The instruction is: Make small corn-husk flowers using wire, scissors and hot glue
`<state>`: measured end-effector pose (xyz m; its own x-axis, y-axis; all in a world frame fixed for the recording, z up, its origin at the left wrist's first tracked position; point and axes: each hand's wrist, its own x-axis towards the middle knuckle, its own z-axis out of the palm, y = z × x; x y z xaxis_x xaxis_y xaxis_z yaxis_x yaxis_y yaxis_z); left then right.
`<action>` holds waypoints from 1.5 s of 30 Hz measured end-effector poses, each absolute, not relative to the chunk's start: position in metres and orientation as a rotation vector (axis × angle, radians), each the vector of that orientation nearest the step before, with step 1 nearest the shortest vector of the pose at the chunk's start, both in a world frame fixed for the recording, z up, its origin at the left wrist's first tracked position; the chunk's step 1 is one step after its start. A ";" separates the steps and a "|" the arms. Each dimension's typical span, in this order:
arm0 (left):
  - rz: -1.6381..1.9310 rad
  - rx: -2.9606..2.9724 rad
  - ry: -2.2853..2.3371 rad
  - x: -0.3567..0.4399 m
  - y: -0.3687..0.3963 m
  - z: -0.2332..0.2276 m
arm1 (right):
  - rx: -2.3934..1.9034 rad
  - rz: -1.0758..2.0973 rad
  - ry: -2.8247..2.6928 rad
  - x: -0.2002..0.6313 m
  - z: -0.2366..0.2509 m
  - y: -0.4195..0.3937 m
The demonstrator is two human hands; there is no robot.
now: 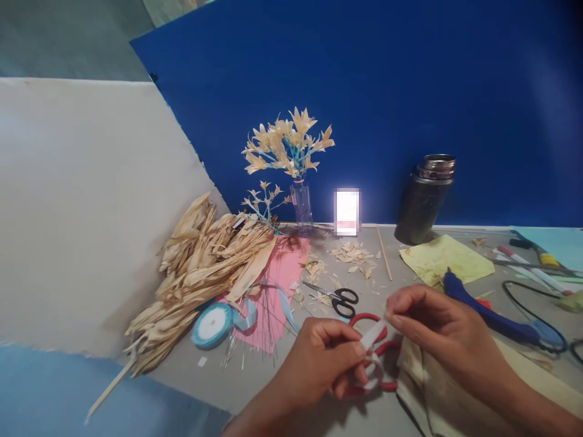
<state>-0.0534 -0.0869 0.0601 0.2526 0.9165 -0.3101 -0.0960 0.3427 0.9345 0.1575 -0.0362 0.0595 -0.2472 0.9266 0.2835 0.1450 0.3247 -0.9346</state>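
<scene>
A narrow white strip point(373, 335) is stretched between my hands, and a loop of it hangs below. My left hand point(321, 358) pinches it between thumb and fingers. At the strip's upper end, my right hand point(439, 334) has its thumb and forefinger pressed together on it. Red-handled scissors point(364, 318) lie under the strip, partly hidden by both hands. Smaller black-handled scissors point(344, 301) rest just beyond my left hand, blades pointing left.
At left lie dried corn husks point(200, 279), a blue ribbon roll point(212, 326) and wires point(263, 325) on pink paper point(286, 267). Husk flowers point(289, 142) stand in a clear bottle point(301, 209). A dark flask point(423, 203), yellow paper point(449, 258) and blue tool point(492, 312) are at right.
</scene>
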 end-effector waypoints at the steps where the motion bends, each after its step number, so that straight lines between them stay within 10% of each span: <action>1: 0.895 0.938 1.101 -0.058 -0.088 0.062 | -1.011 0.992 -1.711 0.157 0.061 -0.033; 18: 1.272 1.072 1.459 -0.133 -0.094 0.073 | -1.417 0.304 -2.762 0.086 0.029 0.040; 27: 1.337 1.071 1.419 -0.129 -0.081 0.076 | -0.920 1.238 -2.278 0.127 0.032 0.010; 45: 1.082 1.358 1.481 -0.110 -0.076 0.074 | -1.100 1.106 -2.252 0.104 0.020 -0.019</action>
